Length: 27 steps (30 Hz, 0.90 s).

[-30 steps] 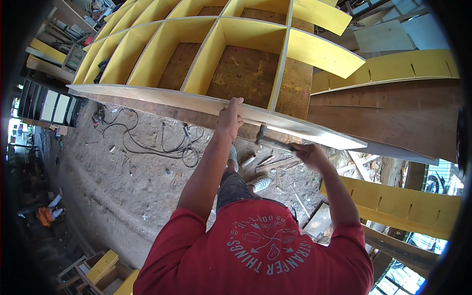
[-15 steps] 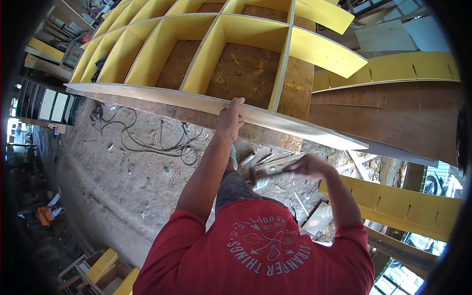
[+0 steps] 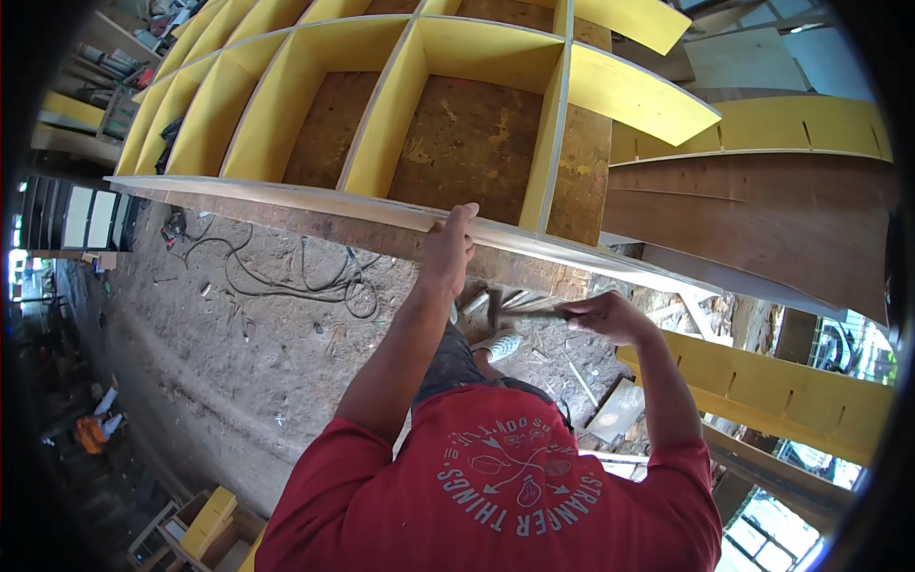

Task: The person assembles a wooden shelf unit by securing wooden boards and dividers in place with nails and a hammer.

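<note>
Left hand (image 3: pixel 449 253): reaching forward against pale board (image 3: pixel 381 212); cannot tell finger closure.
Right hand (image 3: pixel 610 318): turned inward, gripping hammer (image 3: pixel 529 316) in curled fingers, apart from board.
Yellow grid (image 3: pixel 396 133): standing behind board on counter (image 3: pixel 581 181).
Cable (image 3: pixel 286 289): looping across floor (image 3: pixel 257 372).

Count: 2 hands, left hand (image 3: pixel 450 253) and right hand (image 3: pixel 612 318); 1 hammer (image 3: pixel 529 316); 1 pale edge board (image 3: pixel 315 199); 1 yellow grid frame (image 3: pixel 486 50); 2 overhanging strip ends (image 3: pixel 640 93); at least 2 slotted yellow boards (image 3: pixel 762 124); 1 shoe (image 3: pixel 498 345) clearly visible; 1 red shirt (image 3: pixel 381 505)
</note>
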Available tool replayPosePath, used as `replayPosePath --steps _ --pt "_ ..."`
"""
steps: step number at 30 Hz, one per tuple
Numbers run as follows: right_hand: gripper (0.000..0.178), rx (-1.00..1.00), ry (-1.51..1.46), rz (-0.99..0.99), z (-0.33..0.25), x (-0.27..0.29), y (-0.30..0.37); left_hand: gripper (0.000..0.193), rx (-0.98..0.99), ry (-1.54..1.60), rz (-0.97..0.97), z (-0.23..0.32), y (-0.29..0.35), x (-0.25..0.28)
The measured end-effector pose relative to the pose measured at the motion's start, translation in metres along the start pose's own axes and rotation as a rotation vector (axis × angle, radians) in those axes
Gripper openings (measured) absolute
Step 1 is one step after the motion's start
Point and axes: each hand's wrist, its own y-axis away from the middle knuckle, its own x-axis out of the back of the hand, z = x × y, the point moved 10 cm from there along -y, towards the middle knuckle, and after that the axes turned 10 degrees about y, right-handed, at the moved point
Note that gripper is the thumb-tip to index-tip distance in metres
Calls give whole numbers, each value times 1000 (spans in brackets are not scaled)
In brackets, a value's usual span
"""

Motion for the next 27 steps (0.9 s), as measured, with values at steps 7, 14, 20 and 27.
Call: replayPosePath --steps 7,14,20,27 --pt "39 -130 -182 170 12 22 5 27 70 26 -32 0 10 -9" --pt "41 -294 -392 147 12 29 20 69 272 -113 -104 1 27 -10" --pt "46 -458 -462 48 -2 28 34 46 300 -340 -74 21 32 -4" --pt "49 -522 -485 95 -7 9 55 69 797 -910 -1110 36 78 -50"
